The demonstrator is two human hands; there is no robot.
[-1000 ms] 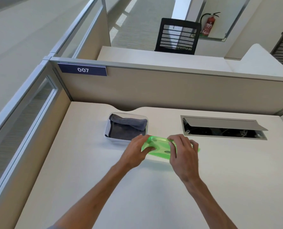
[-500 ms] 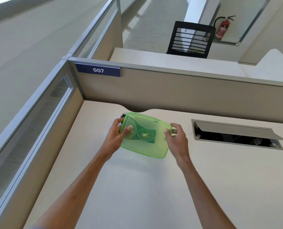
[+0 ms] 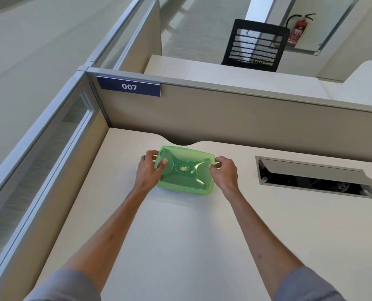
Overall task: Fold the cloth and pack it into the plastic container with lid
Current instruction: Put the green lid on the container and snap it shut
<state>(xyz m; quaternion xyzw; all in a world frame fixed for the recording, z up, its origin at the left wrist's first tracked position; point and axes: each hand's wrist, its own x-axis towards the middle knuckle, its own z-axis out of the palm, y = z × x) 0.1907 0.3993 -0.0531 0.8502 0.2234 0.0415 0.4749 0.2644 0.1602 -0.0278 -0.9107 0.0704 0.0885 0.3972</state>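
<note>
A translucent green lid point(image 3: 186, 170) with a round logo in its middle lies flat over the plastic container near the back of the desk. The container and the grey cloth inside it are hidden under the lid. My left hand point(image 3: 149, 170) grips the lid's left edge, thumb on top. My right hand point(image 3: 224, 173) pinches the lid's right edge at its far corner.
An open cable hatch point(image 3: 315, 179) with a raised grey flap is set in the desk point(image 3: 180, 235) to the right. Beige partition walls point(image 3: 245, 120) close the desk at the back and left, with a "007" sign point(image 3: 129, 86). A black chair point(image 3: 254, 46) stands beyond.
Both hands lifted the green lid from the desk in front of the container, carried it back and set it down flat over the container, covering the cloth.
</note>
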